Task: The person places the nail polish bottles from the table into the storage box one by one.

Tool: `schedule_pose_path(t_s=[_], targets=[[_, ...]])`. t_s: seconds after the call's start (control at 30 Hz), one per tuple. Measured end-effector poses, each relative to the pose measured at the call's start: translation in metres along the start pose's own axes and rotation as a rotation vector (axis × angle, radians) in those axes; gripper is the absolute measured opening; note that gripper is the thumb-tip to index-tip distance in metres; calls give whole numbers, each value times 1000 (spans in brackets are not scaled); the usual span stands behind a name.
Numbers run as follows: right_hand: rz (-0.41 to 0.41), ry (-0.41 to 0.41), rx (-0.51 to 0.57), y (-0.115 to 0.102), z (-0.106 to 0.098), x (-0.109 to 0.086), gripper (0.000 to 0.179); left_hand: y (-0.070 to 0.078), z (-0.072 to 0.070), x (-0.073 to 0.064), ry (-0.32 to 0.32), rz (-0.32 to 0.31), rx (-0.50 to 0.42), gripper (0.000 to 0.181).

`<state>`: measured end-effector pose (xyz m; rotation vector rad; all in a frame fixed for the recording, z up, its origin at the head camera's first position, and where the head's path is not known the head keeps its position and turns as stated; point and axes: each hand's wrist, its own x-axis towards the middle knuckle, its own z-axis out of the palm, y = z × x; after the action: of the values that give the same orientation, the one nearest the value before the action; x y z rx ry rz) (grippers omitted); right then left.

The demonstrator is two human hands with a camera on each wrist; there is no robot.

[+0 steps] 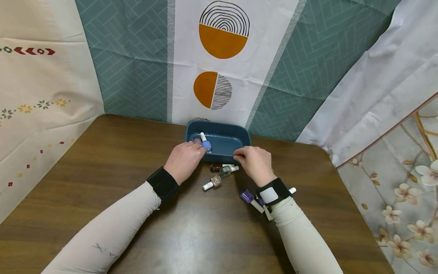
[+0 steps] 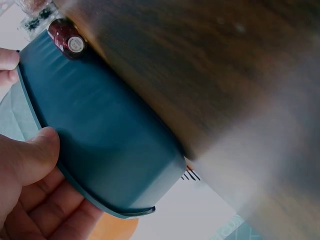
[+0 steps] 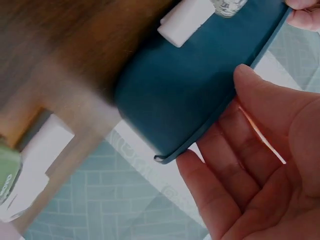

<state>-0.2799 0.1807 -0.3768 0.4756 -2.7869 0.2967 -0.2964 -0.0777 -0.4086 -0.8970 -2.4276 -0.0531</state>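
A dark teal plastic tray [image 1: 228, 145] stands at the back of the table, its front wall [image 2: 110, 120] showing in the left wrist view. My left hand [image 1: 184, 161] pinches the tray's front rim near the left corner, thumb outside and fingers inside. Toward the other end, my right hand [image 1: 256, 163] pinches the same rim the same way. Inside the tray, at the left, lie a blue nail polish bottle [image 1: 207, 145] with a white cap and a mauve one [image 1: 197, 140]. The mauve bottle is partly hidden by the left hand.
Before the tray lie nail polish bottles: dark red [image 1: 215, 167], glittery dark green [image 1: 225, 171] and beige glitter [image 1: 216, 181]. Purple bottles [image 1: 247, 196] lie by the right wrist, and a green one [image 3: 9, 170] farther right. A patterned cloth [image 1: 137, 68] hangs behind.
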Motion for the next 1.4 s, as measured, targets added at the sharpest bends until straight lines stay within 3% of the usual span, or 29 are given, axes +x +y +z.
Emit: schedule_pose_path(t_s=[0.2,0.4,0.77,1.07,1.4], targets=[[-54,24,39,8,-1,-8,18,1,4,1,5,12,-3,16],[-90,36,14,17,-6,-19,37,1,4,3,0,7,-21,20],[-117,-4,-16,32,-21,-51,65,2,0,6,-38,-24,-44,25],[-98,-58,-51,54,-33,-73,69,3,-1,5,-3,-10,-48,22],[-63,-82,-101,82,-36,-84,69,2,-1,5,-21,-5,-42,20]])
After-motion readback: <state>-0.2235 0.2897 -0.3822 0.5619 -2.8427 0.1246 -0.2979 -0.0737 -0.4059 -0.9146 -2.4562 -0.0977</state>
